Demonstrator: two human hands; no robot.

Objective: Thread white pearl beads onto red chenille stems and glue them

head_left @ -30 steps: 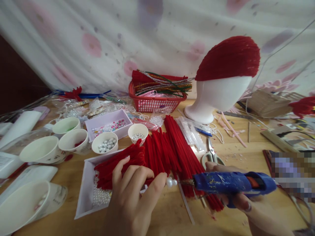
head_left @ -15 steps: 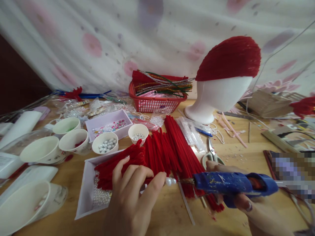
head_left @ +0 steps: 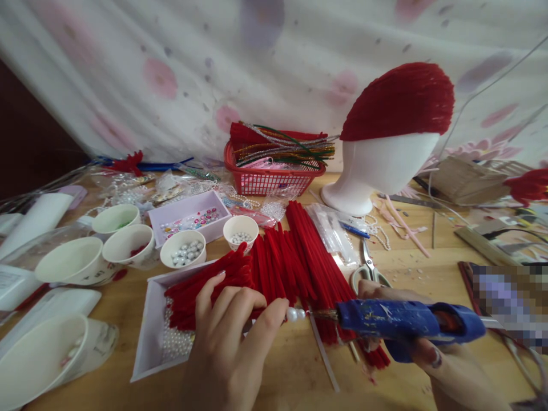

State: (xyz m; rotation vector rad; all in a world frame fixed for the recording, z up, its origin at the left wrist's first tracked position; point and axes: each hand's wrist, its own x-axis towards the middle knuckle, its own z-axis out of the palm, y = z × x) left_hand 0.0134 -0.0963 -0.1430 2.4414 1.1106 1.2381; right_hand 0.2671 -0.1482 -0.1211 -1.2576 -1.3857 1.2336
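White pearl beads (head_left: 295, 314) stick out past the thumb of my left hand (head_left: 233, 328), which is closed in a pinch on the piece that carries them. A bit of red shows between those fingers; the rest of the piece is hidden. My right hand (head_left: 432, 362) grips a blue hot glue gun (head_left: 398, 322) by its handle. The nozzle points left, its tip at or just beside the beads; I cannot tell whether they touch. Beneath and behind lie red pipe cleaners (head_left: 314, 245). An open box (head_left: 143, 337) beside my left hand holds more red pieces and small pearls.
Paper cups (head_left: 71, 260) with beads and a lilac tray (head_left: 188, 205) of gems stand at left. A red basket (head_left: 274, 181) is at the back. Scissors (head_left: 367, 262) lie beyond the glue gun. A white foam head (head_left: 385, 165) wears a red cap (head_left: 402, 103).
Almost nothing differs. The glue gun and the beads have shifted very slightly; both hands keep their hold.
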